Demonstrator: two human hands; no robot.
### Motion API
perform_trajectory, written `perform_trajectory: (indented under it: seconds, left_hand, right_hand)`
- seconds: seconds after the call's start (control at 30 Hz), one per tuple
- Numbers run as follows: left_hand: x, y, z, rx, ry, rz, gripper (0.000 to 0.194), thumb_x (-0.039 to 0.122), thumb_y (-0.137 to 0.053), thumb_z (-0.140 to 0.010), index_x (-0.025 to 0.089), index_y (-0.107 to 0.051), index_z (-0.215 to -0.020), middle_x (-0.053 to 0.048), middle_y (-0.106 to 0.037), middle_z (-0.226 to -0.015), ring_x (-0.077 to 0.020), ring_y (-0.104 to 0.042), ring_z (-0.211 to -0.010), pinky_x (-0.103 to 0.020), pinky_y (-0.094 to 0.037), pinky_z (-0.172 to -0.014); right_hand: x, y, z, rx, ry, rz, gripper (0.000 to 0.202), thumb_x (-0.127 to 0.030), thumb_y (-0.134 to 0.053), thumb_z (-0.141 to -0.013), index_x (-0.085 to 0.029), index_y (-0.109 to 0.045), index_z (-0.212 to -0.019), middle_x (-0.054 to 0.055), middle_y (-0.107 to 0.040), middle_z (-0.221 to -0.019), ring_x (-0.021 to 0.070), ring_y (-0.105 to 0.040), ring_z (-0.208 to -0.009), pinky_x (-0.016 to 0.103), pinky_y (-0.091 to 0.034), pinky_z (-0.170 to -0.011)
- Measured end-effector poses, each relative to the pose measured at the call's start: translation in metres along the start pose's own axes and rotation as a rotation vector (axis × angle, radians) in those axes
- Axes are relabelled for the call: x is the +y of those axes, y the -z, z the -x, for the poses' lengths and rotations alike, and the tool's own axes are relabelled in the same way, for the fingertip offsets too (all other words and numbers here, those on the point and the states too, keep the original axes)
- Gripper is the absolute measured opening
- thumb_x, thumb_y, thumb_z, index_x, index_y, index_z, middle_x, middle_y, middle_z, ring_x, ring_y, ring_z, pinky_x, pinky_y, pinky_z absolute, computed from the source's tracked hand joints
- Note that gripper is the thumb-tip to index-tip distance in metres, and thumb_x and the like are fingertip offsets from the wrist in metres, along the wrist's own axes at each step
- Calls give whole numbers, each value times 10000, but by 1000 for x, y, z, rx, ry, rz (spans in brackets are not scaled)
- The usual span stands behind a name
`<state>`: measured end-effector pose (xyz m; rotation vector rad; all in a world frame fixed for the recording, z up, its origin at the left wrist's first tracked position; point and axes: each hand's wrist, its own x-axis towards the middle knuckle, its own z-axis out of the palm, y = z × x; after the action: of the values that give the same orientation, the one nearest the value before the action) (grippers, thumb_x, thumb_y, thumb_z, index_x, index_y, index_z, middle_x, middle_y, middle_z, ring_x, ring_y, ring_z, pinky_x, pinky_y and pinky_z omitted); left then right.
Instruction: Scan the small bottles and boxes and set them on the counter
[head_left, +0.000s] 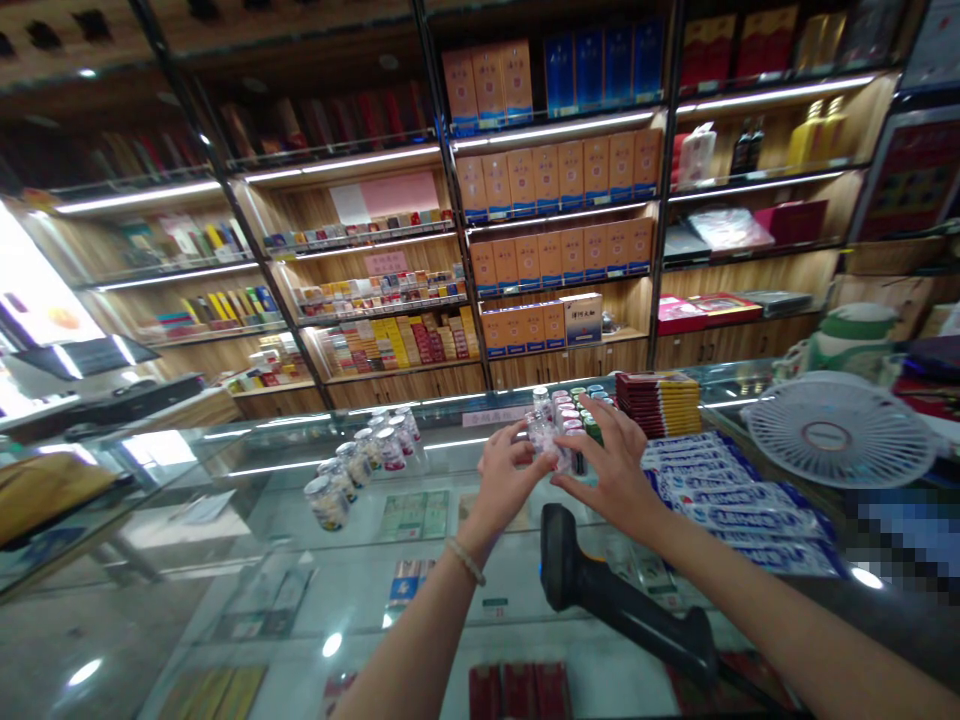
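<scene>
While both forearms stretch over the smooth, reflective glass counter (pixel 285 580), the head view shows a small clear jar (pixel 541 432), rounded and see-through with pale pink marking, between the two hands. It sits just right of the left hand's (pixel 510 465) fingers and just left of the right hand's (pixel 611 465). The left hand is curled partway around the near side of the jar, thumb and fingers apart; how firmly it grips cannot be told. The right hand is spread wider, its fingertips close by the jar, and whether they press on it is unclear. A bracelet of small pale beads (pixel 466 560) rings the left wrist.

Just behind the jar stand small cylindrical containers (pixel 568 408) with pink and green tops. To the left, well apart, squat cylindrical jars (pixel 364 462) with pale lids form a slanting double row. Below the hands lies a matte black scanner (pixel 622 595) with a blunt head and long handle. Right of the right hand are glossy blue-and-white packets (pixel 742 500), a neat stack of red and yellow packs (pixel 656 405) and a white ribbed fan grille (pixel 840 430). Wood-grain shelves (pixel 630 300) hold rectangular orange-and-blue boxes (pixel 562 172).
</scene>
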<state>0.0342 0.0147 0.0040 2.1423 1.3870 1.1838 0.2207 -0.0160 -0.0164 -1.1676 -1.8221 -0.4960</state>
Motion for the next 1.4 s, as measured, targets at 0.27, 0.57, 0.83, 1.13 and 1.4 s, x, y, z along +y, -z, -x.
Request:
perform_trajectory:
  seconds: [0.27, 0.57, 0.83, 1.13, 1.4]
  left_hand:
    - [-6, 8, -5, 3, -5, -70, 195, 336, -631, -882, 237, -729, -744, -12, -631, -1382, -269, -479, -1335, -498, -336, -1159]
    - [-4, 10, 0, -136, -204, -214, 150, 337, -670, -830, 234, -762, -771, -39, -566, -1426, -315, -371, -1407, -513, -284, -1200]
    - [-7, 10, 0, -132, -201, -216, 272, 477, -633, -879, 250, -783, -859, -53, -549, -1436, -334, -361, -1404, -565, -277, -1190]
    - [-13, 20, 5, 223, -373, -476, 586, 622, -651, -836, 311, -609, -1331, -101, -435, -1517, -338, -330, -1418, -566, -158, -1204]
    - [-17, 21, 6, 381, -571, -634, 559, 656, -731, -750, 345, -685, -1212, -98, -495, -1459, -337, -360, -1402, -529, -91, -1215]
  right_hand:
    - [7, 5, -5, -12, 34, -18, 358, -427, -583, -924, -287, -657, -1246, 92, -398, -1562, 316, -335, -1439, 502, -233, -1169]
    - [15, 6, -6, -19, 117, 168, 380, -342, -627, -929, -436, -626, -1297, 26, -454, -1535, 289, -315, -1448, 508, -138, -1185]
    - [23, 9, -12, 222, 307, 272, 170, -313, -661, -919, -341, -687, -1084, 24, -619, -1377, 223, -413, -1374, 464, -129, -1179]
    - [32, 10, -13, 187, 229, 353, 262, -417, -675, -908, -292, -692, -1138, 76, -583, -1423, 261, -406, -1376, 488, -129, -1186]
    - [32, 9, -11, 112, 201, 350, 324, -466, -688, -889, -300, -687, -1167, 82, -541, -1467, 280, -366, -1408, 512, -96, -1196]
